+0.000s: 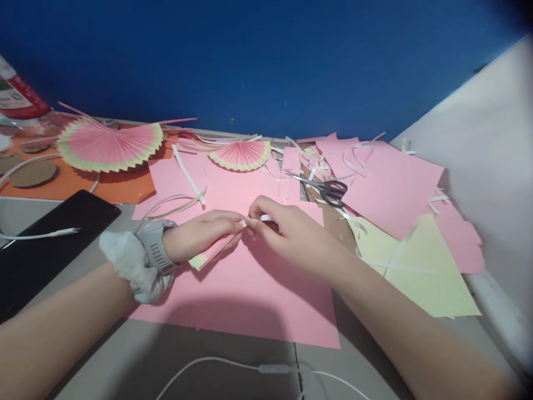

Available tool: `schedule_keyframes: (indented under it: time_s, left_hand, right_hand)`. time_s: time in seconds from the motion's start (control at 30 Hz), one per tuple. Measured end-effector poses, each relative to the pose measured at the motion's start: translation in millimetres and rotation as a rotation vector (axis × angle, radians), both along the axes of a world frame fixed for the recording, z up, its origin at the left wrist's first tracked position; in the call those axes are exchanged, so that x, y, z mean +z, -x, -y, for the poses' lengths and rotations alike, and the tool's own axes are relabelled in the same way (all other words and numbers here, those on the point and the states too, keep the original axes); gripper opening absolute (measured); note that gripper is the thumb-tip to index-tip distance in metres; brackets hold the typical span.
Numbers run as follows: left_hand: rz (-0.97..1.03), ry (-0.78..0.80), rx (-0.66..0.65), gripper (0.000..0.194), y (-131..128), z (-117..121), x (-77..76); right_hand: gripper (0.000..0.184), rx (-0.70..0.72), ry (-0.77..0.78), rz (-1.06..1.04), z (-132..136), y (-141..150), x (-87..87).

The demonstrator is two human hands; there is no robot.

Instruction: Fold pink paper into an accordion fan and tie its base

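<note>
My left hand (208, 232) is closed on a narrow folded paper piece (210, 256), pink with a yellow-green end that sticks out below the palm. A small white bit shows at the paper's upper tip. Meeting it there, my right hand (281, 228) has its thumb and forefinger pinched together, and a thin white strip (267, 218) curls out between the fingers. Both hands are above a large pink sheet (266, 300). Beyond them lies a pleated pink half-round fan (240, 155) with a yellow-green rim. A larger similar fan (110, 145) rests at the left.
Black-handled scissors (331, 191) lie right of centre among paper scraps. Pink sheets (387, 183) and pale yellow paper (437, 272) spread at the right. At left are a black phone (54, 244), cardboard discs (33, 174) and a bottle (20, 97). A white cable (208, 360) crosses the front.
</note>
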State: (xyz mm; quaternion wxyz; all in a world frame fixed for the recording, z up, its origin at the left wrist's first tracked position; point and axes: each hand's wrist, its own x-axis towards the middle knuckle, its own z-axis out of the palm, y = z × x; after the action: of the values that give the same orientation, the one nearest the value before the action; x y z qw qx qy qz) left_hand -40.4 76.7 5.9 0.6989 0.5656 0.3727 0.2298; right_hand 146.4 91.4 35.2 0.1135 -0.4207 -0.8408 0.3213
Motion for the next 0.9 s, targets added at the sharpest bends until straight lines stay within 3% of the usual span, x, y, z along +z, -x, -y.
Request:
schedule_keyframes:
  time_s: [0.4, 0.53, 0.67, 0.9]
  left_hand:
    - [-0.126, -0.126, -0.028, 0.035, -1, 0, 0.6]
    - [-0.223, -0.262, -0.055, 0.031, 0, 0, -2.1]
    - [-0.253, -0.260, -0.054, 0.034, 0, 1, -3.7]
    - [-0.342, -0.328, -0.011, 0.028, -4, 5, -6.2]
  right_hand:
    - [0.010, -0.009, -0.061, 0.069, 1, -1, 3.6]
    - [0.015, -0.032, -0.103, 0.143, -2, -8, 10.1]
    - [0.019, -0.001, -0.133, 0.192, -2, -14, 19.3]
    - [0.021, 0.060, -0.400, 0.385, 6, -9, 20.1]
